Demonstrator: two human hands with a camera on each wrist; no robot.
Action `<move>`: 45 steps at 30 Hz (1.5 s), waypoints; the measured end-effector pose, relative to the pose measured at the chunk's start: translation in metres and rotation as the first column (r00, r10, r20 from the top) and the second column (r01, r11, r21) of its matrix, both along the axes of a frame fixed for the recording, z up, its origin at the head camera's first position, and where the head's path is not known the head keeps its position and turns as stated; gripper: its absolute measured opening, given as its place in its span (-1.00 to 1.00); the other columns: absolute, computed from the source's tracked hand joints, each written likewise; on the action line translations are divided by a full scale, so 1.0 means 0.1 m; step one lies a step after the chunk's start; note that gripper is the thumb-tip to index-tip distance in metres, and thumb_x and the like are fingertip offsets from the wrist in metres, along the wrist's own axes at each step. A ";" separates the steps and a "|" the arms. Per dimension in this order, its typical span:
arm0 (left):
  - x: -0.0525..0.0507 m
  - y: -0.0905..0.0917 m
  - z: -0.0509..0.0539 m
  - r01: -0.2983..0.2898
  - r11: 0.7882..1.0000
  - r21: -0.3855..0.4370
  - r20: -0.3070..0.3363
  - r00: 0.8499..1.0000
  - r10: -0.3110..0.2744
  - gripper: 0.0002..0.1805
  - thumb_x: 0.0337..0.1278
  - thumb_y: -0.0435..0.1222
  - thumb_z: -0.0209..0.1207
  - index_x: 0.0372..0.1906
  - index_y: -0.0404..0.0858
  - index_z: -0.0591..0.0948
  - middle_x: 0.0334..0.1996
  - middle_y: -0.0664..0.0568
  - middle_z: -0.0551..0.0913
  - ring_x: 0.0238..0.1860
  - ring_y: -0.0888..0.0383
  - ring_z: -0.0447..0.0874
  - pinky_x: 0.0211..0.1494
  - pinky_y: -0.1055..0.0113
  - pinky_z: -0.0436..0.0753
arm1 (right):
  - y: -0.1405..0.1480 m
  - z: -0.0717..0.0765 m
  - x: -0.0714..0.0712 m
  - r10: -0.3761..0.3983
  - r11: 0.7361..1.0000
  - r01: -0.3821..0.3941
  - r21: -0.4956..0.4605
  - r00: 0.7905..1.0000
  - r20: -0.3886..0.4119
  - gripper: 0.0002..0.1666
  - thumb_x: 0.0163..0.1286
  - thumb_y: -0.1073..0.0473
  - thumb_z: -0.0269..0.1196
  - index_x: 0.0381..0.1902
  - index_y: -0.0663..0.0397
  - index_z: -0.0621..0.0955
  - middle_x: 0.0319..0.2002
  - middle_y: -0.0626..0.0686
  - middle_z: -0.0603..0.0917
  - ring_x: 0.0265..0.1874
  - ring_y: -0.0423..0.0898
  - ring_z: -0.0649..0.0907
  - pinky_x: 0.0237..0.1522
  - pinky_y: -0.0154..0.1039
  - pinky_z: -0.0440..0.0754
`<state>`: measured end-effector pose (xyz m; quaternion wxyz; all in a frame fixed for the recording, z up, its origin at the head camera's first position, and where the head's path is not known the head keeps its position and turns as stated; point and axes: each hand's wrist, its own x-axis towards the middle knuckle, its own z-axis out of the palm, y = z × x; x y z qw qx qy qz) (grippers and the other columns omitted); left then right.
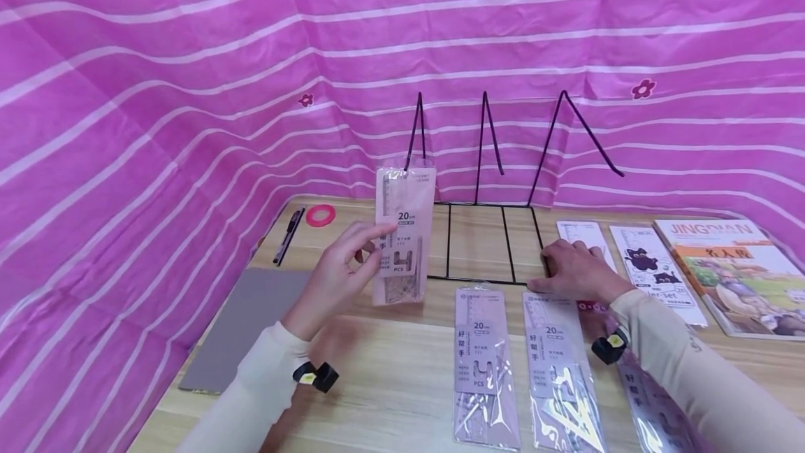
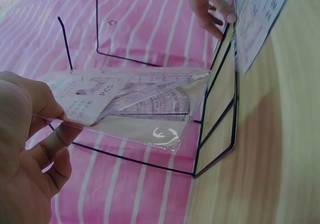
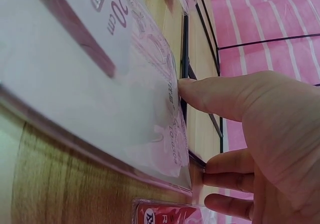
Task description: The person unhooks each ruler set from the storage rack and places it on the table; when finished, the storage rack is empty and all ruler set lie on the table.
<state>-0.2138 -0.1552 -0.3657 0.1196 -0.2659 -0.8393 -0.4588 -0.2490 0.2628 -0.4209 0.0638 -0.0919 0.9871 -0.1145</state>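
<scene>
A clear pack of a 20 cm ruler set hangs from the left hook of a black wire rack. My left hand pinches the pack's side edge between thumb and fingers; in the left wrist view a protractor shows through the plastic. At the rack's right front corner, my right hand grips the base wire, its thumb lying against the bar. Two more ruler packs lie in front of the rack. A third pack is partly hidden under the right forearm.
Right of the rack lie a cat-print ruler set, another white pack and a magazine. To the left are a pen, a pink ring and a grey flat sheet. Pink striped cloth hangs behind.
</scene>
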 end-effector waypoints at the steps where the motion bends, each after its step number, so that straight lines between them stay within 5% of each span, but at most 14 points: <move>1: 0.03 -0.01 0.00 0.005 1.000 0.003 -0.005 1.000 -0.005 -0.46 0.45 -0.46 0.18 0.41 0.01 0.59 0.26 0.09 0.64 0.00 0.16 0.68 -0.09 0.38 0.68 | 0.00 0.00 0.00 0.002 1.000 -0.002 0.004 1.000 -0.002 0.02 0.21 -0.39 0.45 0.30 0.33 0.56 0.17 0.27 0.63 0.00 0.21 0.54 0.05 0.20 0.42; 11: 0.28 -0.09 -0.01 0.043 0.999 0.009 -0.031 0.999 -0.043 -0.46 0.41 -0.49 0.22 0.39 -0.03 0.61 0.19 0.09 0.69 -0.08 0.21 0.66 -0.13 0.40 0.68 | -0.02 0.00 -0.01 -0.003 1.000 0.003 0.011 1.000 0.009 0.02 0.22 -0.38 0.45 0.31 0.34 0.56 0.19 0.29 0.62 0.02 0.23 0.54 0.07 0.23 0.42; 20: 0.48 -0.10 -0.10 0.169 0.985 -0.020 -0.067 0.983 -0.170 -0.46 0.35 -0.53 0.24 0.36 -0.12 0.63 0.15 0.05 0.70 -0.11 0.27 0.67 -0.13 0.39 0.72 | -0.01 0.01 -0.02 -0.016 1.000 0.016 -0.006 0.999 0.028 0.00 0.22 -0.36 0.47 0.29 0.35 0.56 0.16 0.29 0.61 -0.02 0.21 0.52 0.06 0.22 0.39; 23: 0.52 -0.11 -0.14 0.159 0.987 -0.020 -0.004 0.987 -0.159 -0.46 0.36 -0.53 0.22 0.36 -0.12 0.62 0.12 0.05 0.71 -0.17 0.28 0.65 -0.17 0.39 0.72 | -0.01 0.02 -0.02 -0.014 1.000 0.014 -0.009 1.000 0.025 0.00 0.22 -0.36 0.47 0.29 0.35 0.57 0.18 0.30 0.60 -0.02 0.22 0.52 0.07 0.25 0.39; 27: 0.57 -0.11 -0.23 0.079 0.996 -0.038 0.163 0.984 -0.072 -0.44 0.36 -0.51 0.21 0.37 -0.02 0.61 0.10 0.09 0.69 -0.24 0.22 0.61 -0.21 0.38 0.71 | 0.00 0.02 -0.01 -0.008 1.000 0.009 -0.008 1.000 0.018 -0.01 0.22 -0.35 0.47 0.28 0.35 0.57 0.17 0.29 0.61 -0.03 0.22 0.53 0.07 0.27 0.38; 30: 0.62 -0.09 -0.33 0.039 0.997 -0.060 0.305 0.952 -0.019 -0.43 0.36 -0.48 0.21 0.35 0.07 0.61 0.05 0.11 0.67 -0.24 0.18 0.59 -0.24 0.38 0.70 | -0.01 0.02 -0.02 -0.004 1.000 0.004 -0.007 1.000 0.018 0.00 0.22 -0.35 0.48 0.28 0.36 0.57 0.15 0.29 0.62 -0.04 0.22 0.53 0.06 0.27 0.39; 34: 0.68 -0.04 -0.48 0.061 0.997 -0.043 0.434 0.900 -0.036 -0.45 0.34 -0.48 0.21 0.32 0.06 0.62 -0.07 0.06 0.64 -0.27 0.18 0.56 -0.30 0.40 0.65 | -0.02 0.02 -0.03 -0.007 1.000 0.007 -0.012 1.000 0.021 -0.03 0.21 -0.34 0.49 0.25 0.35 0.59 0.12 0.27 0.63 -0.06 0.21 0.52 0.07 0.26 0.39; 39: 0.68 0.02 -0.60 0.097 0.995 -0.029 0.498 0.864 -0.070 -0.49 0.27 -0.48 0.24 0.28 -0.03 0.64 -0.28 0.01 0.57 -0.31 0.21 0.52 -0.37 0.46 0.56 | 0.01 0.03 -0.04 -0.016 1.000 0.017 -0.026 0.999 0.032 -0.09 0.20 -0.33 0.51 0.17 0.32 0.63 0.05 0.24 0.63 -0.08 0.20 0.51 0.06 0.26 0.36; 45: 0.64 0.03 -0.72 0.113 0.986 -0.123 0.471 0.881 -0.043 -0.52 0.24 -0.46 0.22 0.23 -0.07 0.66 -0.21 0.11 0.57 -0.26 0.20 0.50 -0.29 0.44 0.54 | -0.01 0.03 -0.05 -0.007 0.999 0.008 -0.033 1.000 0.026 -0.07 0.20 -0.32 0.51 0.20 0.34 0.61 0.04 0.24 0.64 -0.09 0.19 0.51 0.04 0.24 0.37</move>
